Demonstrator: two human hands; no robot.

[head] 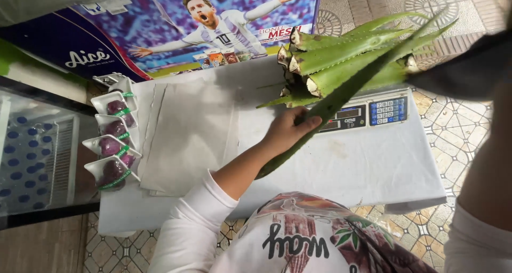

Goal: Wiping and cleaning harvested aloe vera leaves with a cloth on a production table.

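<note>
Over the white-covered worktop (373, 166), my left hand (288, 129) closes its grip round a long aloe leaf (341, 91), angled toward the cut leaves piled (341, 54) on the scale (368, 113); right grip unseen; wrapped fruit trays (113, 139) alongside.

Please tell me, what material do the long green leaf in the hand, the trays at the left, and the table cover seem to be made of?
The long green leaf, held by the left hand, looks like fleshy plant matter, waxy and smooth, with toothed edges; probably aloe. The trays seem to be white foam or thin plastic under glossy clear wrap with green bands. The table cover looks like matte white cloth or sheet, creased; I cannot tell which.
</note>
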